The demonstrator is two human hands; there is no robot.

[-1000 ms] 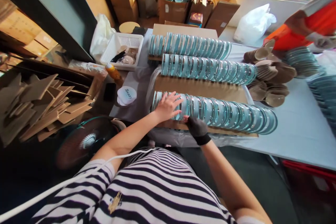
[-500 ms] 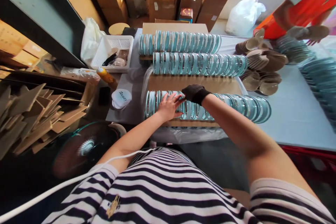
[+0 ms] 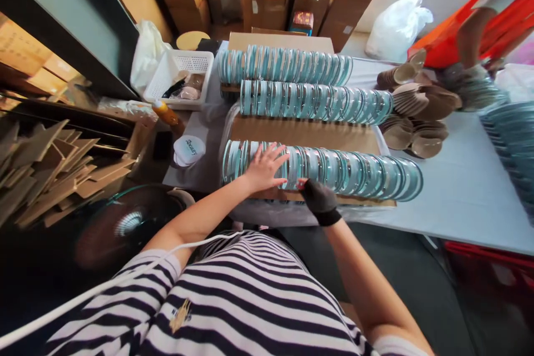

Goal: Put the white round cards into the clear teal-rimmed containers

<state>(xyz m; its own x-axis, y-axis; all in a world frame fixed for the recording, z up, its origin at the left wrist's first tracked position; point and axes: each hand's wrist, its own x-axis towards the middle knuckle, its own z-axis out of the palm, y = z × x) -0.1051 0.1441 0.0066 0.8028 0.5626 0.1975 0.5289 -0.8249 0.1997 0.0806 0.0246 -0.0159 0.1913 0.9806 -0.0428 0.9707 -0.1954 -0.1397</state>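
Steadying the near row of clear discs (image 3: 340, 169) looks like the left hand's (image 3: 265, 168) job here, imo. It's bare and lies across the left part of the row with the fingers spread, so the contact covers several rims at once, probably so they don't slide or tip. The right hand (image 3: 319, 196), in a dark glove with bare fingertips, is curled at the near side of that same row, fingers bunched close together. Can't tell if they're pinching anything, too small to make out

The discs stand on edge, packed face to face along the cardboard (image 3: 308, 132) on the table (image 3: 463, 200). My guess is that's so they prop each other up and each rim stays easy to get at. Same deal with the middle row (image 3: 315, 101) and far row (image 3: 292, 65). The brown stacks (image 3: 428, 147) sit off to the right, maybe just to leave the rows some elbow room
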